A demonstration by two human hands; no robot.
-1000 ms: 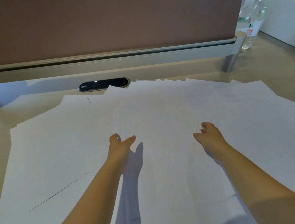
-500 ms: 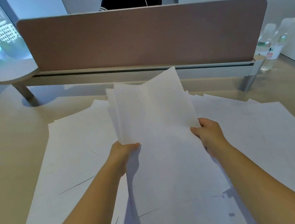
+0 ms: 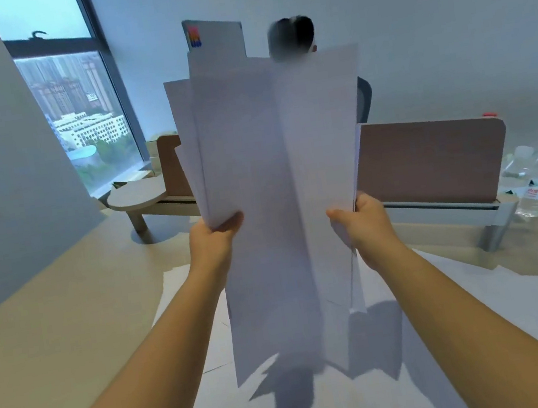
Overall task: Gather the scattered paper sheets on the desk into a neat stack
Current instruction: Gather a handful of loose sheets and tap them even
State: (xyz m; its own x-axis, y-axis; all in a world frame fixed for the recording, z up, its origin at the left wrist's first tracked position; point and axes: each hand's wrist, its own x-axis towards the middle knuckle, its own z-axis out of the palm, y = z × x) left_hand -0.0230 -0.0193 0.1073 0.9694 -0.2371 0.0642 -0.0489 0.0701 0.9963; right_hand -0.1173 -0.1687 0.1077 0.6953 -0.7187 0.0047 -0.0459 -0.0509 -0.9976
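You hold a bundle of paper sheets (image 3: 278,185) upright in front of you, lifted clear of the table (image 3: 52,320), most likely so the loose edges can fall into line before you tap them down into a neat stack. Your left hand (image 3: 214,242) pinches the bundle's left edge with the thumb on the near face, and your right hand (image 3: 363,221) pinches the right edge the same way; the two hands are set apart at about the same height, roughly in the middle of the bundle's length. The sheets rise well above your hands and hang below them too, and their top edges are uneven, with some sheets offset to the left, so the bundle is not yet squared. More loose sheets (image 3: 483,312) lie spread on the table beneath and to the right of your arms, so by my judgement the gathering is only partly done. Beyond the bundle stand a brown divider panel (image 3: 434,159) and water bottles (image 3: 530,181) at the far right.
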